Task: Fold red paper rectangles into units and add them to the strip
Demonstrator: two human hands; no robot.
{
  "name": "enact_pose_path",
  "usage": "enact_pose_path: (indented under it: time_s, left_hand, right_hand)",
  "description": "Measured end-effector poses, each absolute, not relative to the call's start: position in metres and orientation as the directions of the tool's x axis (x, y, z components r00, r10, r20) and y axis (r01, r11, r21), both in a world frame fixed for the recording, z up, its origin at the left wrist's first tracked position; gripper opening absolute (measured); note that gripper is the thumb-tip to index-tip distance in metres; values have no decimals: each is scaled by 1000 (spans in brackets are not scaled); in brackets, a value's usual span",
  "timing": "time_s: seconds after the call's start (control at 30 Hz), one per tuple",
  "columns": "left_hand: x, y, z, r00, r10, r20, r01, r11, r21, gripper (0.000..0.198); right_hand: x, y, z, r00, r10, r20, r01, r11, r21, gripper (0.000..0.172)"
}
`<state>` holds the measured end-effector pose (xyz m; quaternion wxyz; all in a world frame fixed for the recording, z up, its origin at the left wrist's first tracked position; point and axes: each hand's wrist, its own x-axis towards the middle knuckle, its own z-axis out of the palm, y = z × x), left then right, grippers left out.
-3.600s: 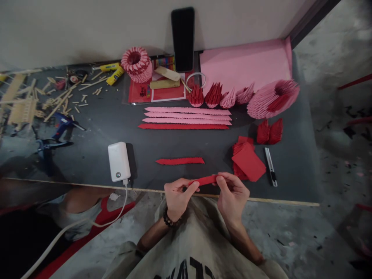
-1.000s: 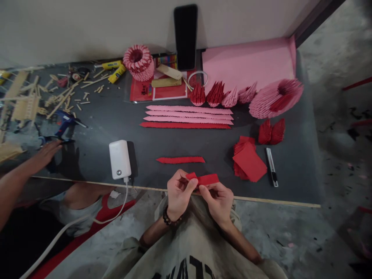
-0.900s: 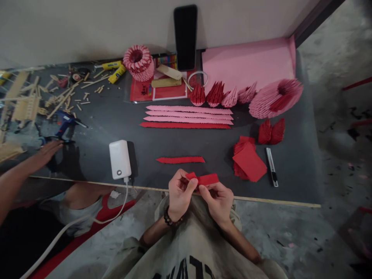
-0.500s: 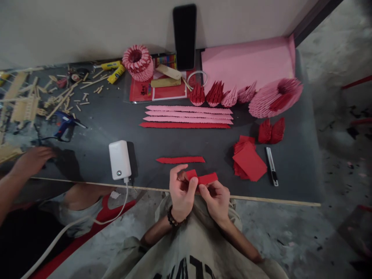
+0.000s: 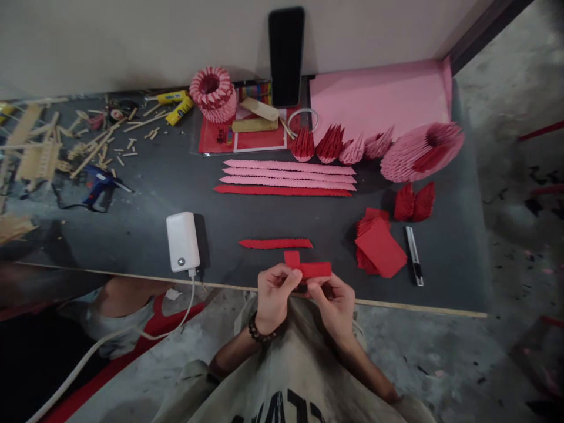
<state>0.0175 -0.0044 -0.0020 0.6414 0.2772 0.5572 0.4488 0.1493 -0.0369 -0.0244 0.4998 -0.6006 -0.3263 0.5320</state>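
Between my two hands, over the table's front edge, is a small folded piece of red paper (image 5: 315, 269) bent into an L, one arm pointing away from me and the other to the right. My left hand (image 5: 275, 294) pinches it at the bend with the thumb on top. Thumb and fingers of my right hand (image 5: 333, 299) are closed on the lower edge of its right arm. Just beyond lies a short red row of folded pieces (image 5: 275, 242). A stack of red paper slips (image 5: 379, 245) rests to the right.
A utility knife (image 5: 414, 255) lies right of the slips. Pink strips (image 5: 288, 173) and folded-paper bundles (image 5: 330, 144) line the back, near a leaning phone (image 5: 286, 56). Leftward are a white power bank (image 5: 183, 242) with its cable, a blue glue gun (image 5: 99, 183) and wooden sticks (image 5: 94, 153).
The red paper's left arm now points away from me, where it was tilted before. My left fingers have curled in under it. The other person's hand at the left has become a blur.
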Motion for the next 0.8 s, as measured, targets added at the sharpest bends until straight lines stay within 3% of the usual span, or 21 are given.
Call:
enact_pose_path:
  time_s: [0.07,0.17,0.27,0.33,0.5,0.6,0.7,0.8]
  left_hand:
    - [12,-3,4,4,886,-464,-284,446,849,39]
    - [5,-2,12,114,867,-486,-280,497,821,41]
    - [2,0,17,198,845,-496,-199,531,824,41]
    - [2,1,18,226,836,-500,-140,535,833,39]
    - [3,1,14,198,875,-442,25,446,895,35]
    - [1,1,8,178,885,-430,85,422,903,33]
    - [-1,0,4,161,881,-445,121,430,895,28]
    - [1,-1,4,129,893,-431,168,408,897,25]
  right_hand:
    - [162,-35,-28,246,948,-203,-76,-190,-979,16]
    - [183,-27,-32,209,978,26,38,18,-999,51]
    - [200,-17,-30,-7,970,245,177,242,-954,38]
    - [206,-13,-25,-107,956,273,211,290,-934,27]
    - [202,-8,-11,-76,985,157,225,171,-959,14]
    - [195,-8,-5,-41,998,-44,140,-38,-989,3]
    - [187,-12,-3,35,965,-261,53,-263,-963,10]
    - [180,-18,-6,111,937,-333,21,-337,-941,15]
